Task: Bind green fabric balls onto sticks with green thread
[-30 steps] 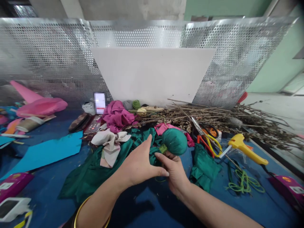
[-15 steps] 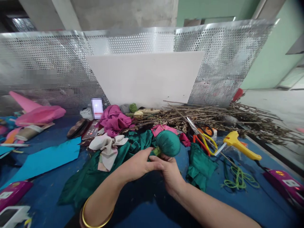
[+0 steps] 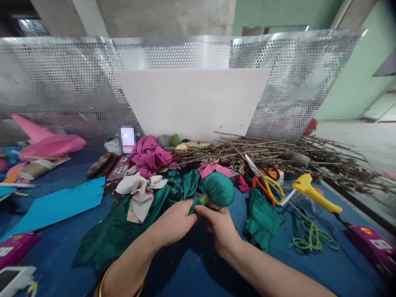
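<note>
Satiny green bundle (image 3: 216,190), axis diagonal, round end toward frame's upper right; left hand (image 3: 177,222) and right hand (image 3: 221,229) pinch its tail.

Satiny green ball (image 3: 218,189), rough dry twigs (image 3: 278,150)
From here the ball's cloth has a soft gloss; the scissors (image 3: 254,166) show bright metal blades, the glue gun (image 3: 315,194) smooth yellow plastic, the screen (image 3: 284,82) shiny punched metal, the board (image 3: 194,103) matt, the blue sheet (image 3: 58,206) papery.
</note>
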{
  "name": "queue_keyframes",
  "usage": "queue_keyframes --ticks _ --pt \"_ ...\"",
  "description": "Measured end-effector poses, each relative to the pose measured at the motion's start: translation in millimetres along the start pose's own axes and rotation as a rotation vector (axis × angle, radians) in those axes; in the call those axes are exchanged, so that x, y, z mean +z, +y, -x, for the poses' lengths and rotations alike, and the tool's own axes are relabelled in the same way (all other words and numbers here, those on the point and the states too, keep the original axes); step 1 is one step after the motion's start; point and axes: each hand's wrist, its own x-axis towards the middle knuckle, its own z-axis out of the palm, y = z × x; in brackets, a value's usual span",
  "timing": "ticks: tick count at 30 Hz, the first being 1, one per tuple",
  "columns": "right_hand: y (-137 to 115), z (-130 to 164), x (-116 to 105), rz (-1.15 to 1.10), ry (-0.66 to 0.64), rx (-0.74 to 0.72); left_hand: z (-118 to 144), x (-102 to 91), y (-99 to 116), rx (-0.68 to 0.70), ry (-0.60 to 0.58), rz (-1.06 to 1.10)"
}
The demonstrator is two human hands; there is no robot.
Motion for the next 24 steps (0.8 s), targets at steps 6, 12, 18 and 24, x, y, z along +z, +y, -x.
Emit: queue_keyframes --ticks 6,12,18,24 --pt "2 -1 -2 0.054 -0.02 -0.051 3 -2.3 -2 0.028 0.007 0.068" --pt "8 -4 -7 0.048 0.013 -0.039 11 -8.6 -5 0.081 -0.023 0.1" --pt "2 -5 -7 0.059 -0.066 -0.028 20 -11.3 -2 0.103 0.125 -0.092" --pt "0 -2 -8 0.335 -0.202 -0.206 22 -12.0 -4 0.093 0.269 -0.352"
